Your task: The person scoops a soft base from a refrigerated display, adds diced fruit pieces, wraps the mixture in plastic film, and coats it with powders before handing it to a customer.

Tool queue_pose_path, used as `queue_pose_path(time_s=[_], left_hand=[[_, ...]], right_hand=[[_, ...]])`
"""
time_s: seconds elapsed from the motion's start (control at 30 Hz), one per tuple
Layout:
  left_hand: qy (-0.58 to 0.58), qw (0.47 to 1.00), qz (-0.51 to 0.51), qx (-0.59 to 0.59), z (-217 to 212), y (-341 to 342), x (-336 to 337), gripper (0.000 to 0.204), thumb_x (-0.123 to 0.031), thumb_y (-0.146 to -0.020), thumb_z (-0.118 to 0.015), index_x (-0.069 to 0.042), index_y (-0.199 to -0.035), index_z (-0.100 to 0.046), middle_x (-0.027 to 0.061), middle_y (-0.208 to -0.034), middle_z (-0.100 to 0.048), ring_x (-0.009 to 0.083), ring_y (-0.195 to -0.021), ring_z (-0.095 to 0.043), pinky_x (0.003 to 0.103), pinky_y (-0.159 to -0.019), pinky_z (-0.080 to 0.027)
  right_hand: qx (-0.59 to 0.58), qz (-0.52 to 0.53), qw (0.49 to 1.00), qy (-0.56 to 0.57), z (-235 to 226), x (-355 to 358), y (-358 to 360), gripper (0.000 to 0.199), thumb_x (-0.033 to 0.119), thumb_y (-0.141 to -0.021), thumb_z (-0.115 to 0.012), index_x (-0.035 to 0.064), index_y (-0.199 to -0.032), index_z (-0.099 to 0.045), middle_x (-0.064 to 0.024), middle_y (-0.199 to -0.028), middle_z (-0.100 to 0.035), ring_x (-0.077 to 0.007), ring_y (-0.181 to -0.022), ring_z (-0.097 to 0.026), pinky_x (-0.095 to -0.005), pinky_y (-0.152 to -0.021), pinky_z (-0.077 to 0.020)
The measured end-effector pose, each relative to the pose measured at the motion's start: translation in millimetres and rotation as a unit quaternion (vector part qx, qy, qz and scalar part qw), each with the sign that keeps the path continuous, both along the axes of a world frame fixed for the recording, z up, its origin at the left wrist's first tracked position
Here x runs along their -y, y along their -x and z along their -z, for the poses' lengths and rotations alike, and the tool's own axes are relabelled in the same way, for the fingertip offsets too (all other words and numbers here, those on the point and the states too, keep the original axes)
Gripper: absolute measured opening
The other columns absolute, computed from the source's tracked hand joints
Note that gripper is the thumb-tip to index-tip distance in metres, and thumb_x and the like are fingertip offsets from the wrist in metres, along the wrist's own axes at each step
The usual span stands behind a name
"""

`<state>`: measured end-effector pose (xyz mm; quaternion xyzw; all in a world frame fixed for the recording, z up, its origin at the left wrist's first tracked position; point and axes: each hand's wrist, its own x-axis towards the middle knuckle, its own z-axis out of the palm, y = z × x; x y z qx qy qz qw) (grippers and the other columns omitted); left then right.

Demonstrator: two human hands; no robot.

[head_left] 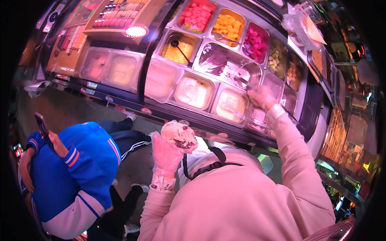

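My left hand (165, 154), in a clear glove, is closed around the base of a portion of ice cream (179, 135). The ice cream is pale pink with dark red-brown patches; my fingers hide whatever is under it. Out to the right, my right hand (262, 96) grips the handle of a thin metal spatula (242, 81). The spatula's far end is over a long metal tub (213, 76), dark purple on the left and pale whitish on the right. Just in front of that hand is a tub of white ice cream (231, 105).
Tubs of pink cubes (196, 15), orange cubes (228, 26) and magenta cubes (255, 42) fill the far rows. A yellow tub (179, 48) has a black-ended ladle in it. On my left, a person in a blue jacket (76, 160) holds a phone (41, 125).
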<state>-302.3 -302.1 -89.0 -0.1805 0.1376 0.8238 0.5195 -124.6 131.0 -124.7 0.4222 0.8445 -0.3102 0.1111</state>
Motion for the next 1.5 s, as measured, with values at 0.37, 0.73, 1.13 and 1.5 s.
queue_pose_path(time_s=[0.37,0.73,1.13,1.5], left_hand=[[0.004,1.000,0.016,-0.003,-36,-33,-56,0.087,-0.062,-0.097,-0.068,-0.004,-0.156,-0.043,0.0160,-0.152,-0.054,0.0361,-0.140,-0.052,0.058,-0.117,-0.042],[-0.025,0.998,0.058,-0.014,-54,-63,-86,0.084,-0.065,-0.097,-0.065,-0.007,-0.155,-0.045,0.0138,-0.150,-0.056,0.0342,-0.137,-0.052,0.058,-0.110,-0.044],[-0.015,0.999,0.026,-0.042,-56,-84,-90,0.082,-0.066,-0.097,-0.065,-0.008,-0.153,-0.051,0.0131,-0.150,-0.057,0.0334,-0.137,-0.053,0.053,-0.110,-0.045],[0.007,0.999,0.001,-0.039,-63,-89,-96,0.080,-0.066,-0.097,-0.065,-0.008,-0.151,-0.054,0.0138,-0.151,-0.057,0.0330,-0.139,-0.053,0.054,-0.116,-0.041]], right_hand=[[-0.250,0.370,0.858,0.255,30,74,-50,0.023,0.015,-0.086,-0.086,0.0046,-0.079,-0.067,-0.0015,-0.065,-0.058,-0.0132,-0.050,-0.049,-0.0305,-0.048,-0.0345],[-0.537,0.332,0.622,0.464,36,0,-117,0.007,-0.002,-0.094,-0.070,-0.0015,-0.100,-0.067,-0.0148,-0.100,-0.073,-0.0242,-0.090,-0.071,-0.0348,-0.082,-0.0591],[-0.271,0.535,0.798,-0.055,63,-63,-181,0.016,0.007,-0.090,-0.079,-0.0025,-0.095,-0.068,-0.0109,-0.087,-0.067,-0.0274,-0.084,-0.066,-0.0428,-0.073,-0.0549],[0.004,0.009,1.000,0.004,5,89,-59,0.047,0.044,-0.087,-0.080,-0.0003,-0.102,-0.073,-0.0272,-0.098,-0.075,-0.0440,-0.094,-0.073,-0.0517,-0.086,-0.0557]])
